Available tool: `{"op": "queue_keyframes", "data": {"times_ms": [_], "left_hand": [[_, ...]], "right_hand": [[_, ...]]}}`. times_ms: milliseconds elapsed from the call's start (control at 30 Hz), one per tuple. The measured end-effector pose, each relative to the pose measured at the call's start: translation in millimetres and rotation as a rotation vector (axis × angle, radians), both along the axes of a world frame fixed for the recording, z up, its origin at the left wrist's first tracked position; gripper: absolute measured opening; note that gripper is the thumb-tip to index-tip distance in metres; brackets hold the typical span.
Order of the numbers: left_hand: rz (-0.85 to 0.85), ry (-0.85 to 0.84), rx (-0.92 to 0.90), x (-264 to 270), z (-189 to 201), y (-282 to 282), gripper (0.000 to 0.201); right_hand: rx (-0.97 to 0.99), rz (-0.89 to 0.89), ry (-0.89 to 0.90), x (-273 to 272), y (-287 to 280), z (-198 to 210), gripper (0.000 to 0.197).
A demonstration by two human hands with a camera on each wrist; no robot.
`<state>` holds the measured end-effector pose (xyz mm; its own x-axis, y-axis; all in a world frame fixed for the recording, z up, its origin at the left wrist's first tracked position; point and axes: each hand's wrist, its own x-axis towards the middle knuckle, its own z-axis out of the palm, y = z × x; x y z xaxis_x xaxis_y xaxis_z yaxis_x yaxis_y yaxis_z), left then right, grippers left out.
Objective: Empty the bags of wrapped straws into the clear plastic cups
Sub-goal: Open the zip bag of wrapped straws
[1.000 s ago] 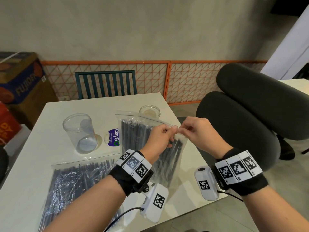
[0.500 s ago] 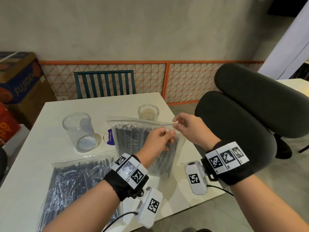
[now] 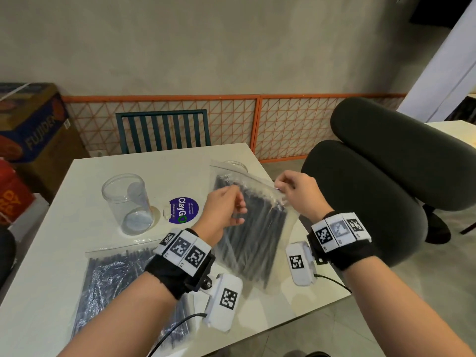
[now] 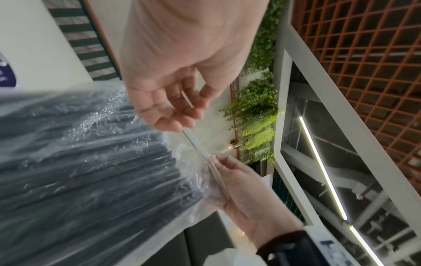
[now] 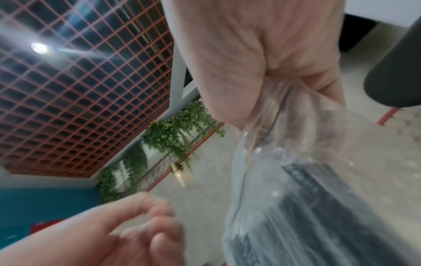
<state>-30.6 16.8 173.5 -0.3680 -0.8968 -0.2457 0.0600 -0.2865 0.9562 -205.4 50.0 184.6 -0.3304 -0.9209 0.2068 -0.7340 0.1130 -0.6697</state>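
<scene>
A clear zip bag of black wrapped straws [image 3: 257,233] is held up over the table's right side. My left hand [image 3: 238,206] pinches one lip of its top edge, and the left wrist view shows its fingertips [image 4: 180,117] on the zip strip. My right hand [image 3: 279,188] pinches the top right corner, bunching the plastic [image 5: 280,108]. A second bag of straws [image 3: 116,279] lies flat at the near left, partly under my left forearm. An empty clear plastic cup [image 3: 126,202] stands upright at the left. A smaller clear cup [image 3: 235,164] shows behind the held bag.
A round purple sticker [image 3: 184,210] lies on the white table [image 3: 64,240] beside the tall cup. A black office chair [image 3: 373,189] stands close to the table's right edge, and a green slatted chair [image 3: 162,132] behind it. Boxes [image 3: 31,124] are stacked at the far left.
My hands were pinching together at the bag's top corner; the left has pulled away leftward along the top edge, the right stays at the corner. The bag tilted and lifted slightly.
</scene>
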Motion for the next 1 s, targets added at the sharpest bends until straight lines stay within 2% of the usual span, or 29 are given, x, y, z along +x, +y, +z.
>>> {"op": "queue_keyframes", "data": {"times_ms": [100,200,267,333,433,567,633,767,900,1000], "left_hand": [[-0.118,-0.032,0.025,-9.7,1.6,1.4,0.031],[-0.133,-0.011,0.004,-16.4,1.0,-1.0,0.025],[-0.131,-0.034,-0.019,-16.6,-1.2,-1.3,0.025],[-0.151,-0.048,-0.033,-17.2,-6.7,2.4,0.028],[-0.148,-0.036,-0.005,-17.4,-16.8,8.9,0.029],[-0.193,-0.039,-0.020,-18.3,-14.8,8.7,0.026],[-0.172,-0.051,-0.016,-18.0,-9.2,7.0,0.029],[0.007,-0.082,-0.029,-8.5,-2.7,-8.5,0.028],[-0.007,-0.047,0.007,1.2,-0.9,-17.4,0.022],[-0.024,-0.039,0.090,5.2,-7.6,-14.4,0.025]], "right_hand": [[-0.042,0.141,0.032,17.2,2.7,2.1,0.011],[-0.054,0.189,0.060,24.5,4.2,3.9,0.010],[-0.026,0.124,0.039,20.0,3.8,1.0,0.013],[-0.019,-0.027,0.034,11.4,0.6,-3.4,0.016],[0.006,-0.198,0.119,10.7,-2.6,-6.1,0.016],[0.100,-0.084,0.365,37.6,1.0,-6.5,0.021],[0.114,-0.064,0.360,46.8,2.1,-5.2,0.022],[0.104,-0.063,0.331,48.9,1.0,-5.8,0.020],[0.097,-0.077,0.269,46.3,-6.3,-7.0,0.018],[0.114,-0.187,0.184,35.0,-22.1,-9.1,0.018]]}}
